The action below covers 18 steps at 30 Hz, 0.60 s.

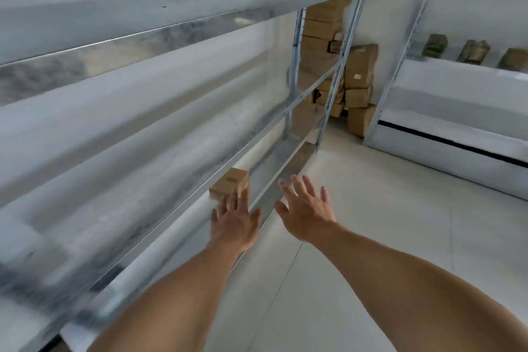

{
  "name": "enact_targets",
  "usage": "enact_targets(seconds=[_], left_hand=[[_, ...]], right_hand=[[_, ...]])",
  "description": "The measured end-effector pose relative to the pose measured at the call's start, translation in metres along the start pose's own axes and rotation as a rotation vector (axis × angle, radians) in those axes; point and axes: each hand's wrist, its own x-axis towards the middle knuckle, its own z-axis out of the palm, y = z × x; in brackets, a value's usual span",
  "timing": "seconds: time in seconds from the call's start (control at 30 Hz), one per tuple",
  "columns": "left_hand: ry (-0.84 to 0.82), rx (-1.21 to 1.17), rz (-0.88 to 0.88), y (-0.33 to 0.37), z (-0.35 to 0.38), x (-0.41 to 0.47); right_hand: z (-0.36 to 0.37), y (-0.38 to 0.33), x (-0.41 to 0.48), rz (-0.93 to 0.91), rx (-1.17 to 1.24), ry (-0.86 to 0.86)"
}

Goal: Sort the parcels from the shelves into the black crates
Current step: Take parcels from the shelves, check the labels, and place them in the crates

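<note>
Parcel (230, 183): small brown carton on a low shelf tier, both hands out toward it. Pickup step.

It sits alone on a lower tier of the metal shelving (160, 46), near the front edge, label on top. Left hand (235, 223) has fingers straight and spread, tips over the carton's near face; contact uncertain, view blurred. Right hand (307, 210) is also spread wide and holds nothing, just beside the left, over the floor (371, 237). Judgement: reach-and-grasp step, grasp not yet made. The next move calls for a palm on either side of the carton, a squeeze, then a draw out under the rail above. No black crate in view, so the carry likely needs a turn. Stacked cartons (358, 77) in the far corner; further parcels (474, 51) along the right.
</note>
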Motion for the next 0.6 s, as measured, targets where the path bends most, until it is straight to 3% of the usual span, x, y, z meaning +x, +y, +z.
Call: enact_targets(seconds=[0.37, 0.6], left_hand=[[-0.075, -0.416, -0.447, 0.006, 0.043, 0.158], [0.064, -0.773, -0.813, -0.005, 0.099, 0.283]], right_hand=[[0.045, 0.047, 0.203, 0.009, 0.162, -0.239], [0.140, 0.063, 0.369, -0.011, 0.324, -0.460]])
